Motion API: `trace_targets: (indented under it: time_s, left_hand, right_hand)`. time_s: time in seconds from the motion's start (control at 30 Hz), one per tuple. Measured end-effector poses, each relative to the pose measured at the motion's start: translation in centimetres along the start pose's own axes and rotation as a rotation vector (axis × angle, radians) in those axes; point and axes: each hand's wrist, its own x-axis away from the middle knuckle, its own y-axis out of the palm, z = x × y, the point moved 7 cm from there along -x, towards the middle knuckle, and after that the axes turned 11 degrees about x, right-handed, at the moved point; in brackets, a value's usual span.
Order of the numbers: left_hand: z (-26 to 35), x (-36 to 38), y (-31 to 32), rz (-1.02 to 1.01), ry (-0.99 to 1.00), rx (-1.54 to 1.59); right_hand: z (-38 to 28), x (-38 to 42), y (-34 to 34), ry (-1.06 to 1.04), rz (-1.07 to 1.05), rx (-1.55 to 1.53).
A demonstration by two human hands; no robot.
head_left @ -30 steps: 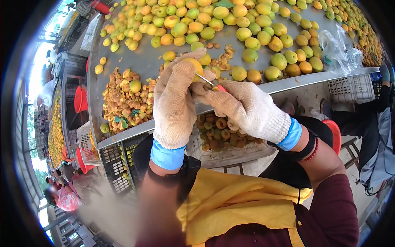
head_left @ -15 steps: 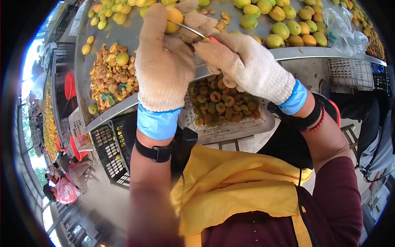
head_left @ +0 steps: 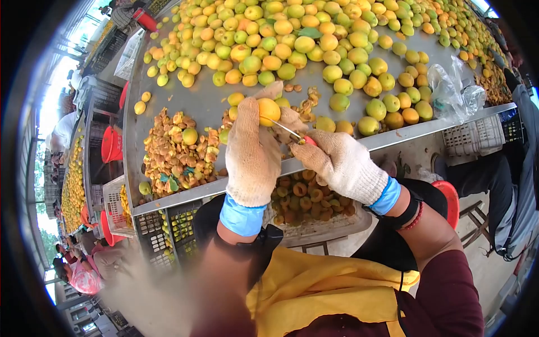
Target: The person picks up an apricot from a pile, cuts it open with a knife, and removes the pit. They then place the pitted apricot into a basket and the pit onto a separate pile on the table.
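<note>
- Grey metal bench [head_left: 185, 101], loose fruit [head_left: 241, 53] towards its far edge, cut pieces [head_left: 168, 154] near its left near corner.
- Best, I judge, to steady the held fruit [head_left: 269, 111] and guide the thin tool [head_left: 290, 132] gently, fingertips clear.
- Left hand [head_left: 251, 168]: grip closed around that fruit, above the near edge.
- Right hand [head_left: 349, 165]: grip closed on the red handle [head_left: 309, 141].

Crumpled clear plastic bag [head_left: 457, 95] lying off to the right, with a pale slotted crate [head_left: 473, 136] below it and a bright red tub [head_left: 447, 203] near a little stool [head_left: 477, 223]. Somebody in dark trousers [head_left: 487, 177] is at the far right too. Way over left there's a red bucket [head_left: 111, 144], plus a seated person in a pink patterned top [head_left: 85, 276] — pretty small, so no real detail — and a red container [head_left: 145, 20] up top.
</note>
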Motion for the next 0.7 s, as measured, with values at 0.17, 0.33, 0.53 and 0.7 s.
trace_targets:
  time_s: [0.17,0.33,0.53,0.7]
  left_hand:
    - [-0.5,0.5,1.5,0.082,0.050,-0.048]
    - [0.3,0.1,2.9,-0.184,-0.075,0.023]
    - [1.9,0.5,4.0,-0.127,-0.119,0.003]
    - [3.1,-0.2,0.9,0.016,-0.045,-0.115]
  right_hand:
    - [0.2,0.0,0.1,0.147,-0.102,-0.192]
    - [-0.6,1.1,0.1,0.227,-0.377,-0.636]
    - [0.4,1.5,1.1,0.219,-0.409,-0.734]
    - [0.2,1.7,-0.5,0.168,-0.516,-0.843]
